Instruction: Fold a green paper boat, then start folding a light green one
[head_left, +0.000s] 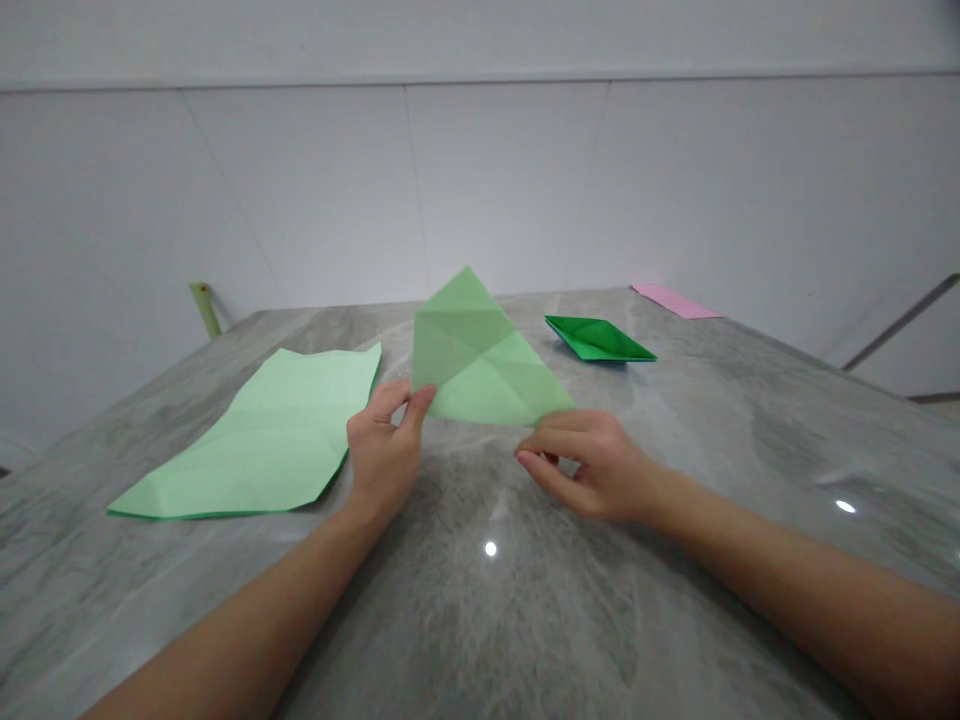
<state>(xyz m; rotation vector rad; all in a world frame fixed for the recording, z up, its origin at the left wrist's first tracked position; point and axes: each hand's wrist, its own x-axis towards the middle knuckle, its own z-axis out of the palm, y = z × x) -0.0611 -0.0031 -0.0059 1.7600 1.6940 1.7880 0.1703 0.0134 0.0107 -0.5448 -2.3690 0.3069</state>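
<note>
A light green folded paper (480,355), creased into a triangular shape, stands lifted just above the grey marble table (525,600) in the middle of the view. My left hand (384,450) pinches its lower left corner between thumb and fingers. My right hand (585,460) pinches its lower right corner, fingers curled. Both forearms reach in from the bottom of the frame.
A stack of flat light green creased sheets (262,435) lies to the left of my left hand. A dark green folded paper boat (598,338) sits at the back right. A pink sheet (675,300) lies at the far edge. White walls stand behind the table.
</note>
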